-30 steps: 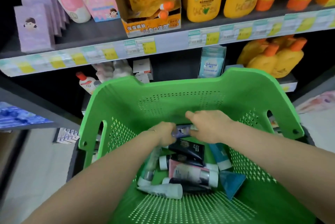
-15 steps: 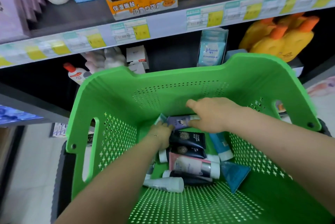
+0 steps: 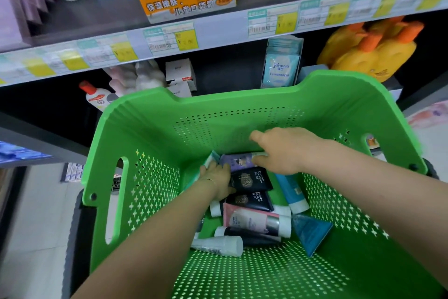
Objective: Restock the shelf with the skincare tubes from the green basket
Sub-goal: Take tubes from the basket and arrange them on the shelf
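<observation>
Tubes [image 3: 251, 220] lie heaped in my green basket [image 3: 150, 117], below the shelf [image 3: 218, 29]. My right hand [image 3: 286, 151] pinches a purple tube [image 3: 238, 161]. My left hand [image 3: 215, 178] is beside it, and I cannot tell its grip.

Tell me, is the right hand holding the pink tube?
No, the right hand grips the purple tube at the far end of the green basket, while the pink tube lies nearer with no hand on it.

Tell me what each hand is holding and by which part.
The right hand pinches the purple tube by the end on its side. Whether the left hand grips anything cannot be told.
</observation>
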`<state>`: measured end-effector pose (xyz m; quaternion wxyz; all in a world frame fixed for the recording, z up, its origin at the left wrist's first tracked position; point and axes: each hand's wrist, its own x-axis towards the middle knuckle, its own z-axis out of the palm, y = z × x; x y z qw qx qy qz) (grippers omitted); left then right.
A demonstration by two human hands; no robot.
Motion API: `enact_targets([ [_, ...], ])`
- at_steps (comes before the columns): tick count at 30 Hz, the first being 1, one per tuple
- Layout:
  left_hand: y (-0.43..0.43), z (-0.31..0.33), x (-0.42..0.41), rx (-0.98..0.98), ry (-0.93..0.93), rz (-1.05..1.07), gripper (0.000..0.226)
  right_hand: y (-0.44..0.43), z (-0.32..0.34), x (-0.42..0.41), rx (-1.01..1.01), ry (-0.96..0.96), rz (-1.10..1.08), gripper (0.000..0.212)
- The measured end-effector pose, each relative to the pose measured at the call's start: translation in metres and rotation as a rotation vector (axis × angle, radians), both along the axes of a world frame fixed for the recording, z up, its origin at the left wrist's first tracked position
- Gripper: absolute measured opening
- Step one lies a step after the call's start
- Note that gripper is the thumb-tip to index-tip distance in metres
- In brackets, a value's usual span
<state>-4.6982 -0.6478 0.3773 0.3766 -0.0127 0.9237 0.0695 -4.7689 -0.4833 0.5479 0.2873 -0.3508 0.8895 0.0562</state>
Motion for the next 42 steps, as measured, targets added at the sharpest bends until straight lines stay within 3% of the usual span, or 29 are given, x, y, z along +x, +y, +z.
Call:
enact_targets([
  [5,0.006,0.006,-0.007,-0.006,-0.149,0.006,0.067,-0.001,0.001,0.000,-0.010,0.005,-0.004,0.052],
  [9,0.012,0.023,-0.018,0.142,-0.186,0.170,0.065,0.001,0.002,-0.001,-0.042,0.007,-0.023,0.049],
  [13,0.009,0.058,-0.031,0.242,-0.197,0.147,0.058,0.003,0.002,-0.005,-0.060,0.014,-0.047,0.045],
  [18,-0.004,0.096,-0.035,0.324,-0.129,0.104,0.055,0.006,-0.004,-0.009,-0.041,-0.047,-0.069,0.044],
  [24,-0.023,0.139,-0.034,0.411,0.048,0.090,0.048,0.010,0.000,-0.009,-0.036,-0.161,-0.079,0.070],
  [31,-0.041,0.166,-0.020,0.491,0.218,0.114,0.043,0.007,0.021,-0.013,-0.188,-0.060,-0.055,0.053],
  [35,-0.050,0.175,-0.013,0.538,0.317,0.163,0.044,0.002,0.032,-0.013,-0.167,-0.027,0.008,0.022],
  [37,-0.053,0.181,-0.012,0.550,0.361,0.177,0.046,-0.002,0.043,-0.014,-0.171,0.056,0.057,0.017],
  [42,-0.062,0.202,-0.011,0.579,0.400,0.241,0.069,-0.019,0.096,-0.022,-0.198,0.199,0.170,0.014],
])
